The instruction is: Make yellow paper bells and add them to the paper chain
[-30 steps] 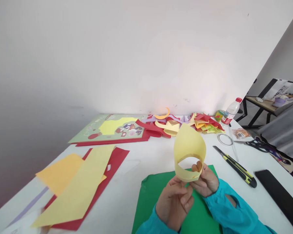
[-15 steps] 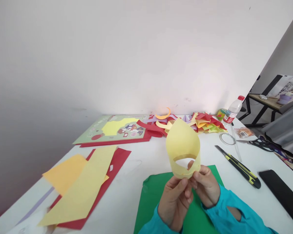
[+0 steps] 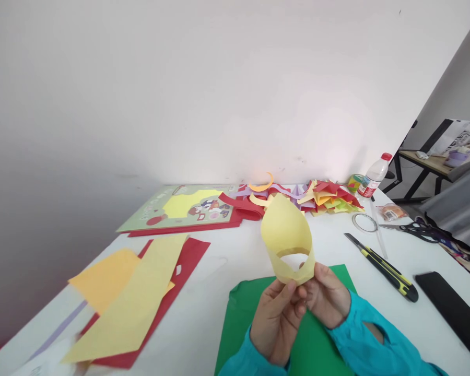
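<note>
**Both hands pinching a curled yellow paper above the green sheet**

The person is holding a pale yellow sheet of paper curled into a pointed loop (image 3: pixel 285 227) in front of the chest. It is raised above the flat green paper sheet (image 3: pixel 243 313) that is lying on the white table (image 3: pixel 227 256). The left hand (image 3: pixel 276 326) is closing thumb and fingers on the lower band of the loop, where the two ends are overlapping. The right hand (image 3: pixel 329 295) is pinching the same band from the other side. Both hands are nearly closed and are gripping only this paper.

In my judgement, the step in hand is the matching of the overlapped ends. Fixing them would need one hand free while the other is guarding the pinch. The clear tape ring (image 3: pixel 363 223) and the yellow-and-black utility knife (image 3: pixel 382 266) are lying well apart, on the right.
</note>
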`<control>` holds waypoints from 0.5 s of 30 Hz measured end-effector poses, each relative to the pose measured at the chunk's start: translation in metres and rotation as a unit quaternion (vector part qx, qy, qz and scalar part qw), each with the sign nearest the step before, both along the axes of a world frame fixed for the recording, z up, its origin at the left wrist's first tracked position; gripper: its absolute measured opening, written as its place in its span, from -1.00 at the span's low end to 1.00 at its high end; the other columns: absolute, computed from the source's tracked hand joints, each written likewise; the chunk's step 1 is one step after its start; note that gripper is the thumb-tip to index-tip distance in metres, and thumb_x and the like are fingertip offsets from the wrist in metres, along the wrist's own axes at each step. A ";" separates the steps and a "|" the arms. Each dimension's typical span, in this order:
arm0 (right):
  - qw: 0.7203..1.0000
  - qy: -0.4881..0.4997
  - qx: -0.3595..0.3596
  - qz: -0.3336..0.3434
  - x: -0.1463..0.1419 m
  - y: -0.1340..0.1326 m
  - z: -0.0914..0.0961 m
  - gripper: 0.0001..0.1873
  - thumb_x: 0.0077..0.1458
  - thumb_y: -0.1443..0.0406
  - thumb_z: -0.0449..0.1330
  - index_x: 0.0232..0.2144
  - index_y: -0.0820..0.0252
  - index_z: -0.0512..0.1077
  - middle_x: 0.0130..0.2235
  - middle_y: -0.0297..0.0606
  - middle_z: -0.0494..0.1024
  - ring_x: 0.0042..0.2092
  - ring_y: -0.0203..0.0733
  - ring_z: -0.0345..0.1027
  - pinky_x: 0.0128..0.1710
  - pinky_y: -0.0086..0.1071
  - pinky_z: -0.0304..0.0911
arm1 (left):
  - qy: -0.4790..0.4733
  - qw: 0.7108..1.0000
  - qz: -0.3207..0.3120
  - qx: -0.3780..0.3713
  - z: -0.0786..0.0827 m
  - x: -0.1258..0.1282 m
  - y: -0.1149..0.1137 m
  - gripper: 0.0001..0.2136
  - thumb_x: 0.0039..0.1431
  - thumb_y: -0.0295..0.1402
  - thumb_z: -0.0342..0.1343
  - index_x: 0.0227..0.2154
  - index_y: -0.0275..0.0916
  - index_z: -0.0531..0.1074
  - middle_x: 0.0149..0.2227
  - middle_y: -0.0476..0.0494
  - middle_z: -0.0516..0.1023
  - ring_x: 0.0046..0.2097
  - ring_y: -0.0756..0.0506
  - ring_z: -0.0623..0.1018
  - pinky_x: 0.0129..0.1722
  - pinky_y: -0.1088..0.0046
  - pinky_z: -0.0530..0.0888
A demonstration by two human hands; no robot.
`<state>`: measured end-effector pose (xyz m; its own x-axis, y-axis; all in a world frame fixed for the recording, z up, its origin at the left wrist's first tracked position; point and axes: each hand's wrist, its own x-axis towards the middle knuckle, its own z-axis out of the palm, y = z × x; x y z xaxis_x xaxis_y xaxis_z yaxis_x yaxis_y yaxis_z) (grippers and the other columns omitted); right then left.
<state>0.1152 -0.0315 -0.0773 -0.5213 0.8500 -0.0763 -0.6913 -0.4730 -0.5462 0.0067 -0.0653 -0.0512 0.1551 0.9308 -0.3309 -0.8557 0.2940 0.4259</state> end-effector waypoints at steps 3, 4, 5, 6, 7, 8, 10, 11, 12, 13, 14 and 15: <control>1.000 0.015 0.015 0.010 0.000 0.000 0.001 -0.70 -0.06 0.16 0.31 -0.51 0.32 0.41 -0.61 -0.39 0.37 -0.53 -0.38 0.34 -0.58 -0.56 0.29 | 0.002 1.000 0.002 0.005 0.000 0.000 0.000 -0.77 -0.38 -0.42 0.43 -0.56 -0.35 0.55 -0.60 -0.11 0.53 -0.53 0.07 0.48 -0.60 0.71 0.40; 1.000 0.017 0.020 0.014 0.000 0.000 0.001 -0.69 -0.05 0.16 0.31 -0.54 0.32 0.40 -0.61 -0.37 0.39 -0.54 -0.40 0.33 -0.57 -0.56 0.29 | 0.004 1.000 0.002 0.008 0.000 0.000 0.000 -0.77 -0.37 -0.42 0.43 -0.55 -0.35 0.55 -0.60 -0.11 0.53 -0.52 0.07 0.48 -0.58 0.71 0.41; 0.999 0.019 0.022 0.018 0.000 -0.001 0.002 -0.68 -0.04 0.16 0.30 -0.55 0.32 0.40 -0.60 -0.36 0.40 -0.55 -0.41 0.32 -0.56 -0.55 0.30 | 0.007 1.000 0.001 0.010 0.000 0.000 -0.001 -0.77 -0.36 -0.42 0.43 -0.54 -0.35 0.56 -0.60 -0.11 0.53 -0.51 0.07 0.49 -0.57 0.70 0.41; 0.999 0.019 0.021 0.024 0.000 -0.001 0.002 -0.68 -0.04 0.15 0.30 -0.56 0.33 0.39 -0.60 -0.35 0.41 -0.56 -0.42 0.32 -0.55 -0.55 0.31 | 0.010 1.000 0.000 0.013 0.000 0.000 -0.001 -0.77 -0.35 -0.42 0.43 -0.52 -0.35 0.56 -0.58 -0.12 0.54 -0.51 0.07 0.49 -0.56 0.70 0.42; 0.999 0.020 0.017 0.028 0.000 -0.002 0.003 -0.68 -0.04 0.15 0.30 -0.55 0.32 0.39 -0.60 -0.36 0.41 -0.56 -0.42 0.32 -0.54 -0.56 0.30 | 0.013 1.000 -0.002 0.019 0.000 0.000 -0.001 -0.77 -0.33 -0.41 0.42 -0.52 -0.36 0.56 -0.57 -0.13 0.54 -0.51 0.07 0.49 -0.55 0.69 0.42; 0.999 0.022 0.012 0.031 0.000 -0.002 0.004 -0.67 -0.04 0.13 0.30 -0.54 0.32 0.40 -0.61 -0.37 0.41 -0.55 -0.42 0.33 -0.54 -0.55 0.31 | 0.018 0.999 -0.005 0.029 0.000 -0.001 -0.001 -0.78 -0.31 -0.41 0.41 -0.52 -0.36 0.56 -0.57 -0.13 0.55 -0.50 0.07 0.49 -0.53 0.68 0.42; 0.999 0.023 0.005 0.029 0.001 -0.002 0.006 -0.65 -0.06 0.09 0.30 -0.50 0.31 0.41 -0.63 -0.40 0.39 -0.53 -0.39 0.35 -0.54 -0.55 0.29 | 0.029 0.998 -0.010 0.059 0.000 -0.001 -0.002 -0.81 -0.25 -0.39 0.39 -0.52 -0.37 0.56 -0.57 -0.12 0.54 -0.51 0.07 0.48 -0.51 0.66 0.43; 0.999 0.022 0.008 0.027 0.001 -0.002 0.008 -0.64 -0.07 0.08 0.30 -0.49 0.30 0.41 -0.64 -0.41 0.38 -0.53 -0.38 0.35 -0.56 -0.56 0.28 | 0.036 0.996 -0.012 0.077 0.001 -0.001 -0.003 -0.82 -0.22 -0.39 0.37 -0.52 -0.37 0.55 -0.58 -0.11 0.53 -0.51 0.07 0.47 -0.50 0.65 0.43; 0.999 0.021 0.015 0.024 0.002 -0.002 0.009 -0.64 -0.08 0.07 0.30 -0.48 0.29 0.41 -0.66 -0.43 0.35 -0.53 -0.37 0.35 -0.57 -0.56 0.27 | 0.042 0.995 -0.015 0.093 0.001 0.000 -0.003 -0.84 -0.19 -0.39 0.36 -0.53 -0.37 0.55 -0.59 -0.10 0.52 -0.51 0.07 0.46 -0.49 0.64 0.43; 0.999 0.019 0.024 0.023 0.003 -0.002 0.011 -0.65 -0.09 0.08 0.31 -0.49 0.28 0.40 -0.68 -0.45 0.31 -0.54 -0.37 0.34 -0.58 -0.56 0.25 | 0.048 0.993 -0.019 0.105 0.001 0.000 -0.004 -0.85 -0.17 -0.39 0.35 -0.53 -0.37 0.55 -0.59 -0.09 0.51 -0.51 0.07 0.46 -0.47 0.62 0.43; 0.999 0.018 0.034 0.023 0.003 -0.002 0.011 -0.67 -0.10 0.10 0.32 -0.49 0.26 0.40 -0.71 -0.49 0.26 -0.56 -0.37 0.32 -0.59 -0.57 0.24 | 0.054 0.992 -0.022 0.113 0.001 0.000 -0.005 -0.86 -0.15 -0.38 0.33 -0.52 -0.36 0.55 -0.60 -0.09 0.51 -0.51 0.07 0.45 -0.46 0.61 0.43; 0.999 0.016 0.043 0.024 0.004 -0.002 0.012 -0.69 -0.10 0.11 0.32 -0.50 0.25 0.39 -0.74 -0.52 0.19 -0.58 -0.37 0.30 -0.61 -0.57 0.22 | 0.060 0.991 -0.024 0.119 0.001 0.001 -0.005 -0.87 -0.13 -0.38 0.32 -0.52 -0.36 0.55 -0.60 -0.08 0.51 -0.52 0.07 0.44 -0.45 0.60 0.43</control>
